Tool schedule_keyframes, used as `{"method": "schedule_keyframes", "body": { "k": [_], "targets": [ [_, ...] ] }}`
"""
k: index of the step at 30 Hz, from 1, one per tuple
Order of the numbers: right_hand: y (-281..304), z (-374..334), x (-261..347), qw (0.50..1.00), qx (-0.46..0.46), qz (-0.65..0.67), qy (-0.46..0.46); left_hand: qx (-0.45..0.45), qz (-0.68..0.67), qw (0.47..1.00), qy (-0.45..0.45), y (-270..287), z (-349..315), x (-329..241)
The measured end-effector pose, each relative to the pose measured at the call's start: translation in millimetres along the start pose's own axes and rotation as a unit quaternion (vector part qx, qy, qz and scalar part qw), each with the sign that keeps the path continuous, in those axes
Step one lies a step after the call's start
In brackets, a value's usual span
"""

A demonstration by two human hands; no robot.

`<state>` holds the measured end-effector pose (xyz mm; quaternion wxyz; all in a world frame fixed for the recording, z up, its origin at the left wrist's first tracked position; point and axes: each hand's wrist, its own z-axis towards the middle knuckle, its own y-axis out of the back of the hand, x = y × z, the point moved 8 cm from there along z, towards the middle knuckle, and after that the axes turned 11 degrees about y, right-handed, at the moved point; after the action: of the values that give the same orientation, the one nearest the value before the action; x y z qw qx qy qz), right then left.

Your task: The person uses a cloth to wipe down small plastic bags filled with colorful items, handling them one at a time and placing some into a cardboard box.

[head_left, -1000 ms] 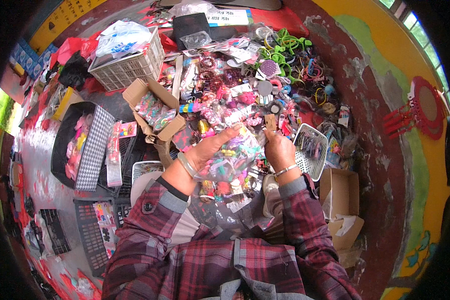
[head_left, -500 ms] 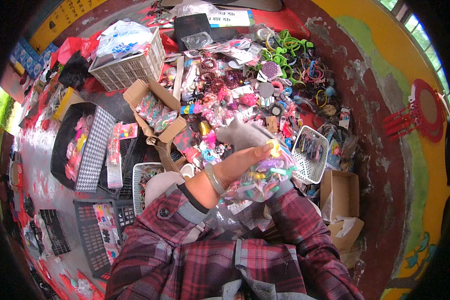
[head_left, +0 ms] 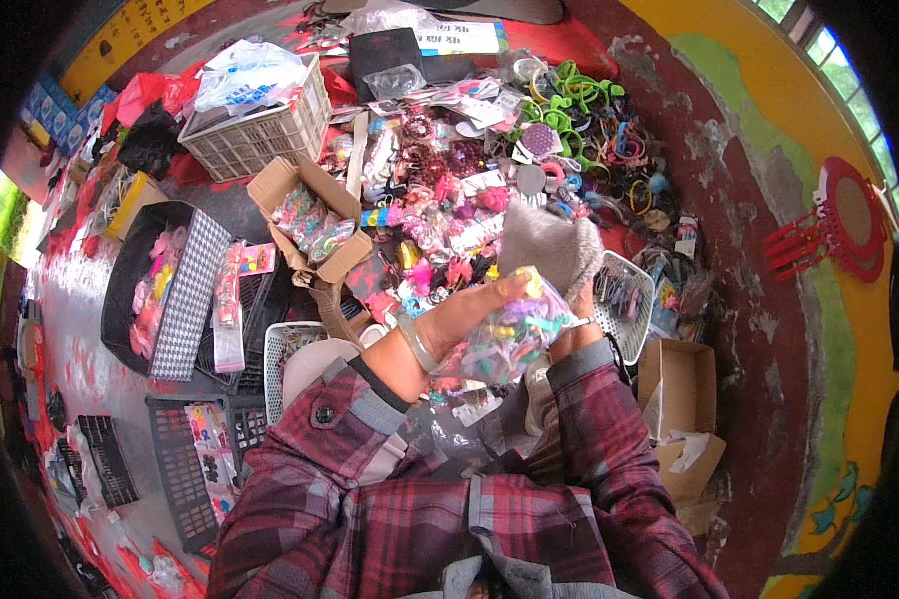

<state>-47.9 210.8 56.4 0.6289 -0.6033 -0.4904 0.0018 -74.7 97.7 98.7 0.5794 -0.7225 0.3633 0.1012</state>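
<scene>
My left hand [head_left: 464, 319] is closed around a clear plastic bag [head_left: 504, 339] packed with small colourful pieces, which look like hair accessories. The thumb lies along the bag's top, next to something yellow. My right hand [head_left: 575, 337] is just right of the bag, mostly hidden behind a soft grey cloth piece [head_left: 549, 248]. Whether that cloth is held or worn like a mitt, I cannot tell. The right fingers do not show. Beyond both hands spreads a heap of hair accessories [head_left: 459, 215].
An open cardboard box [head_left: 355, 248] of bagged pieces and a houndstooth-patterned bin [head_left: 198, 299] stand left. A white basket [head_left: 641, 324] and a cardboard box [head_left: 681, 384] are at right. A plastic crate [head_left: 315, 110] stands far left; green headbands [head_left: 574, 100] lie far right.
The grey cloth has moved right and is now beside the bag's upper right. My right wrist has come into view there. My left hand with the bag has shifted slightly left.
</scene>
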Motion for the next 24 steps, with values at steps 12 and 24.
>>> {"method": "schedule_keyframes", "body": {
  "k": [12,24],
  "targets": [
    [-103,-10,43,0.410,0.227,-0.820,0.329,-0.081,-0.089,0.972,-0.204,22,-24,-52],
    [-45,-32,8,0.904,0.111,-0.297,0.287,-0.243,0.260,0.873,-0.333,43,-3,-58]
  ]
}}
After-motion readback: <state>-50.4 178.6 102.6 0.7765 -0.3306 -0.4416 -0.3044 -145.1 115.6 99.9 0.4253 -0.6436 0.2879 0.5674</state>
